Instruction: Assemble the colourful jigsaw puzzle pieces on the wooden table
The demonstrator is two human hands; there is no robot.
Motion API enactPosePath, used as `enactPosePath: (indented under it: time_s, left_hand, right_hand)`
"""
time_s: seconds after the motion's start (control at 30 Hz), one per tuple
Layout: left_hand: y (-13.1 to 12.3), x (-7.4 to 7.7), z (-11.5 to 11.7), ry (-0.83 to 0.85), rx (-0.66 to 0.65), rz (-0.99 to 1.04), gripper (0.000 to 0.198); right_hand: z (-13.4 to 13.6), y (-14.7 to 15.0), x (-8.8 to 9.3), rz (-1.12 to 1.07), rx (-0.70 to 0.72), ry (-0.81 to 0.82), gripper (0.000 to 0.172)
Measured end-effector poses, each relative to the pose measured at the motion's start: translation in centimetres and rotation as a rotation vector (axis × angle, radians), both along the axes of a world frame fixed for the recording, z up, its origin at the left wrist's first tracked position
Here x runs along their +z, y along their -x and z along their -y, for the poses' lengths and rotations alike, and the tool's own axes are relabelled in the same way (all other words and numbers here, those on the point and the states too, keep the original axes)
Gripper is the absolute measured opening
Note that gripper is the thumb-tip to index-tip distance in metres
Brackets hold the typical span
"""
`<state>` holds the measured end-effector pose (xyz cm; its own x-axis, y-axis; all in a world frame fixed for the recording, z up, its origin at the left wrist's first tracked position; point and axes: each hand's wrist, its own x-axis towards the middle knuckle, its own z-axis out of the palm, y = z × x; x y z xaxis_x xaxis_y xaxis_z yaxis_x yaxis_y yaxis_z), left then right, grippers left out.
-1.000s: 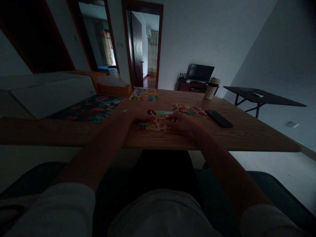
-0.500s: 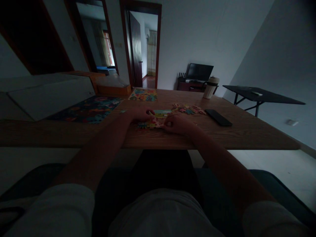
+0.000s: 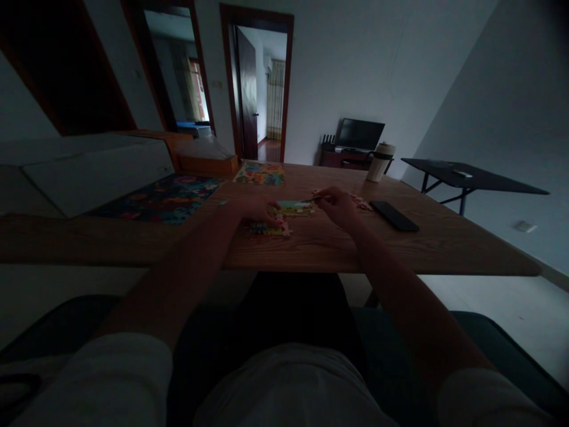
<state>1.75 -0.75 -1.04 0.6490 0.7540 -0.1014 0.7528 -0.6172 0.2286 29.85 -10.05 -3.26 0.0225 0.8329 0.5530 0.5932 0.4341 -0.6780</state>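
Note:
My left hand [image 3: 256, 210] rests at the left of a partly joined jigsaw puzzle, its thumb and forefinger apart and touching the pieces. Nearest me is a joined section [image 3: 271, 230] with pink, yellow and dark parts. Just behind it lies a green and pale blue section [image 3: 296, 207]. My right hand [image 3: 336, 206] is raised at the right of that section, fingertips pinched on a thin puzzle piece [image 3: 312, 199] seen nearly edge-on. Behind this hand is a pile of loose puzzle pieces [image 3: 362, 203], partly hidden by it.
A black phone [image 3: 393, 215] lies right of the loose pieces. A bottle [image 3: 380, 163] stands at the far right. A colourful picture sheet [image 3: 260, 173] lies at the back. Left are a dark patterned sheet [image 3: 162, 198], a white box [image 3: 98, 172] and a wooden tray [image 3: 207, 163].
My right hand has left the near section and moved away from me and to the right, now pinching a piece. My left hand stays by the puzzle, its fingers more spread.

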Motion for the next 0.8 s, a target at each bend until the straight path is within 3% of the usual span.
enactPosePath:
  time_s: [0.17, 0.3, 0.53, 0.67, 0.8]
  left_hand:
    - [0.3, -0.1, 0.1, 0.063, 0.013, -0.029, 0.094]
    - [0.1, -0.2, 0.1, 0.071, -0.012, -0.058, 0.102]
    - [0.5, 0.6, 0.1, 0.136, -0.023, -0.139, 0.110]
    - [0.7, 1.0, 0.3, 0.161, -0.032, -0.146, 0.120]
    - [0.7, 1.2, 0.6, 0.153, -0.058, -0.129, 0.119]
  right_hand:
    - [-1.4, -1.9, -0.5, -0.135, -0.065, 0.063, 0.025]
    - [-1.1, -1.8, -0.5, -0.024, -0.066, 0.095, 0.021]
    - [0.1, -0.7, -0.4, 0.276, 0.115, 0.242, 0.031]
    - [0.9, 1.5, -1.1, 0.344, 0.183, 0.183, 0.025]
    - [2.3, 4.4, -1.1, 0.536, 0.474, 0.097, 0.027]
